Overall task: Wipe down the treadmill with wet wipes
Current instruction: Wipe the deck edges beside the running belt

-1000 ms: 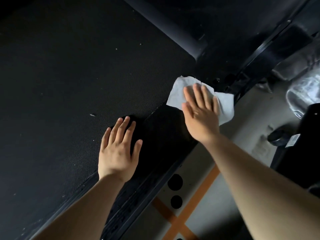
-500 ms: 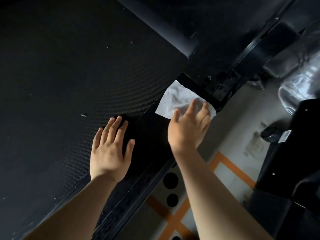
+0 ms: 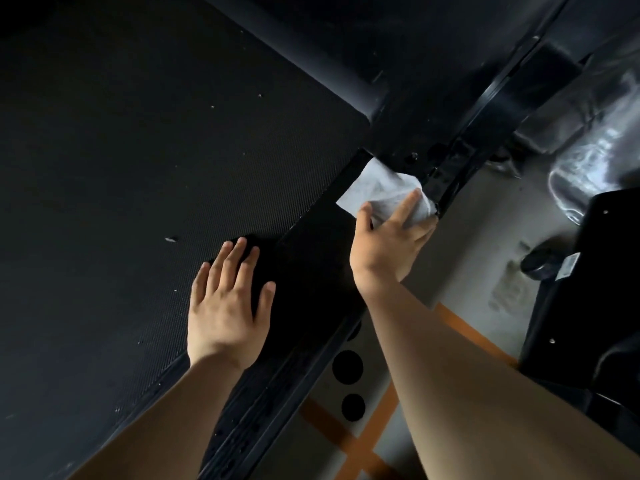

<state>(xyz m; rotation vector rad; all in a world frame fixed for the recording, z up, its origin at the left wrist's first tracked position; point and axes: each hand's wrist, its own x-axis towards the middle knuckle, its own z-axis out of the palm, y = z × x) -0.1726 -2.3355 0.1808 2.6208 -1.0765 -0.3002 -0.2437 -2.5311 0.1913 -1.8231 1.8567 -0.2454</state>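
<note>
Right of centre, the right hand (image 3: pixel 388 237) pressed the bunched wet wipe (image 3: pixel 377 187) with fairly straight fingers onto the treadmill's side rail (image 3: pixel 311 247). The left hand (image 3: pixel 225 306) lay spread and empty on the belt (image 3: pixel 138 168). Pushed outward, the wipe might slip onto the floor (image 3: pixel 467 258).

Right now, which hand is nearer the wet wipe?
Right. The right hand presses on the wet wipe at the far end of the side rail; the left hand rests flat on the treadmill belt, apart from it and nearer the person.
</note>
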